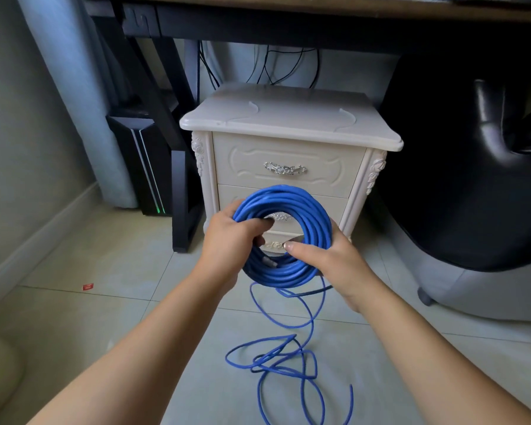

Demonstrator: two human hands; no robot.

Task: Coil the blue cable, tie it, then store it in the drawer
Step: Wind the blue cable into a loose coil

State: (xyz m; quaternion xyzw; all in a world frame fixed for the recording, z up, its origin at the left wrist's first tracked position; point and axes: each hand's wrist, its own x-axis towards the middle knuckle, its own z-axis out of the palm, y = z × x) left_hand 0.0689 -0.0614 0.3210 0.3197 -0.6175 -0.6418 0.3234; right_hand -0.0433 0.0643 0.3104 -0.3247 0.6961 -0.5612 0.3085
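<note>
The coil of blue cable [288, 196] is gripped on its left side by the left hand [230, 237], with the fingers curled through the hole in the middle. Its lower right side is held by the right hand [325, 259], with the thumb laid on the inside and the other fingers tucked behind. A grey plug end [270, 262] can be seen at the bottom of the coil, between the two hands. The coil is held up in the air in front of a small white cabinet [288, 121]. The top drawer [246, 161] is shut.

Not all of the cable is wound up yet. A long loose part [288, 360] hangs down from the coil and lies in messy loops on the tiled floor [120, 302]. So winding looks to be the step in hand, and tying and putting away are not yet done.

To do it well, the coil should be held tight by one hand while the loose part is pulled up by the other and laid on in rounds of the same size. The floor loops cross over each other, so they should be lifted slowly, or a knot may be made. A short tail is best left for tying.
</note>
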